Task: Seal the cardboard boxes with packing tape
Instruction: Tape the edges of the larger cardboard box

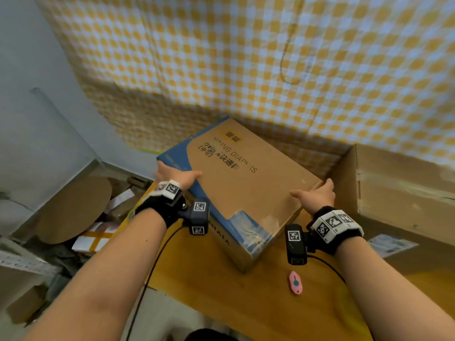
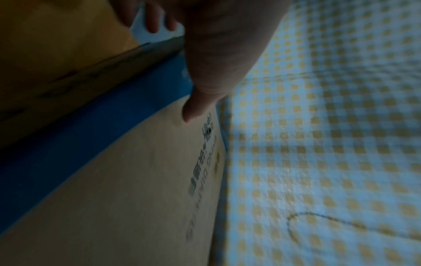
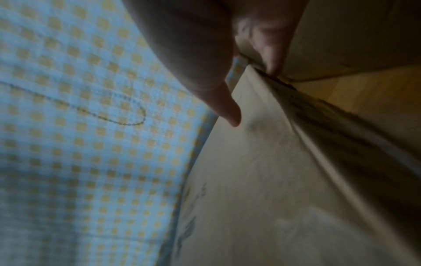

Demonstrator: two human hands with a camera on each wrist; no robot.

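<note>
Both hands grasp one brown cardboard box with a blue printed border (image 1: 246, 183) at opposite side edges. Left hand (image 1: 176, 177): thumb laid on the top face, remaining fingers wrapped over the left edge and down the side. The left wrist view shows the thumb (image 2: 196, 106) pressed flat on the cardboard and the other fingertips beyond the blue border. Right hand (image 1: 317, 195): thumb on the top face, fingers curled over the right edge; the right wrist view shows the thumb (image 3: 230, 113) on the top panel and one finger hooked on the edge.

Box position: on a yellow wooden tabletop (image 1: 221, 291), set at an angle, far corner toward the wall. Printed text on the top face is partly blurred. Clear tape is visible at the near corner.

Count, adjacent items: one larger plain brown cardboard box (image 1: 403, 193) just beside the held box on the right; one small pink oval cutter (image 1: 295, 283) lying on the tabletop near the right wrist. One yellow-and-white checked cloth (image 1: 246, 57) covers the wall behind. Loose cardboard pieces and small parcels (image 1: 93, 232) lie on the floor at left.
</note>
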